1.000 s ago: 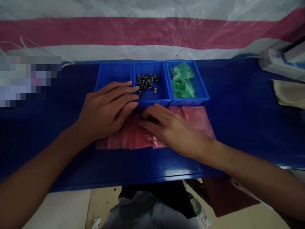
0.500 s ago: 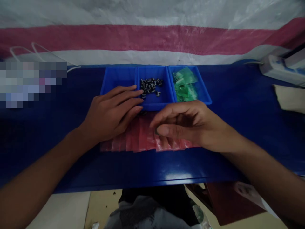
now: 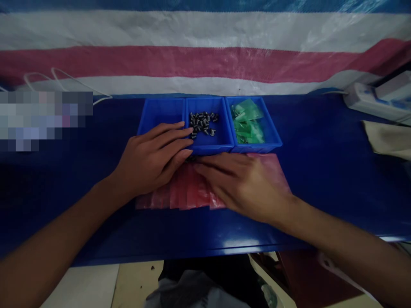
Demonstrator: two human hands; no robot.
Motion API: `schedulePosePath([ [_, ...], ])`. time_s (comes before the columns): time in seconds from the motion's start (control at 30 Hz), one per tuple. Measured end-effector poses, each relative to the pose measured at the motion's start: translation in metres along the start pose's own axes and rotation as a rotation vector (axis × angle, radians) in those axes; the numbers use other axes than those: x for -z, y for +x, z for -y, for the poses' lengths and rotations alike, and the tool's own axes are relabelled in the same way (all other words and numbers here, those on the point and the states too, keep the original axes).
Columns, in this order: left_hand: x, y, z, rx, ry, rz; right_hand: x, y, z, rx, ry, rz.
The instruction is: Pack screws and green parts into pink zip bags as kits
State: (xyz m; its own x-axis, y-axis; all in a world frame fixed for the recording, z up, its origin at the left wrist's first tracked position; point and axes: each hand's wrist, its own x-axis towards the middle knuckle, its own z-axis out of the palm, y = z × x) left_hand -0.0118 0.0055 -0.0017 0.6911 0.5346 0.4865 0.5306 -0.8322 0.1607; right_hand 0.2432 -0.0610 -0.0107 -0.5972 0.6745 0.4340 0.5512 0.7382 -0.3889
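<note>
My left hand [image 3: 154, 156] lies with its fingers stretched out over the near edge of the left blue bin [image 3: 162, 112], fingertips reaching the wall of the middle blue bin [image 3: 210, 149]. Small dark screws [image 3: 201, 122] are heaped in that middle bin. Below its front wall, a few dark pieces [image 3: 192, 158] show beside my left thumb. My right hand [image 3: 240, 182] is palm down over a row of overlapping red plastic bags [image 3: 192, 192]. Its fingers are drawn together, their tips close to the dark pieces; whatever they pinch is hidden.
On the right, a third blue bin [image 3: 272, 132] holds green plastic packets [image 3: 248, 122]. A white power strip [image 3: 369, 100] and a beige cloth-like piece [image 3: 387, 139] lie farther right. White cable [image 3: 72, 81] runs at the back left. The blue table [image 3: 180, 239] ends near my lap.
My right hand has turned palm down and moved its fingertips left to the dark pieces by my left thumb. My left hand stays in place. The camera view has tilted slightly up.
</note>
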Motion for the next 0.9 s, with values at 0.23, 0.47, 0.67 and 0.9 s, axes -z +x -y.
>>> schedulePosePath([
  [0.23,0.0,0.0,0.0,-0.047,0.037,-0.008,-0.011,0.002,-0.002,0.108,-0.277,0.124],
  [0.47,0.003,-0.001,0.004,0.059,0.133,-0.111,-0.018,0.001,-0.004,0.112,-0.316,0.162],
  [0.67,0.0,-0.003,0.005,0.045,0.196,-0.077,-0.022,0.001,-0.004,0.104,-0.293,0.077],
  [0.9,-0.002,-0.003,0.003,-0.013,0.226,-0.093,-0.02,0.006,-0.004,0.18,-0.282,0.074],
])
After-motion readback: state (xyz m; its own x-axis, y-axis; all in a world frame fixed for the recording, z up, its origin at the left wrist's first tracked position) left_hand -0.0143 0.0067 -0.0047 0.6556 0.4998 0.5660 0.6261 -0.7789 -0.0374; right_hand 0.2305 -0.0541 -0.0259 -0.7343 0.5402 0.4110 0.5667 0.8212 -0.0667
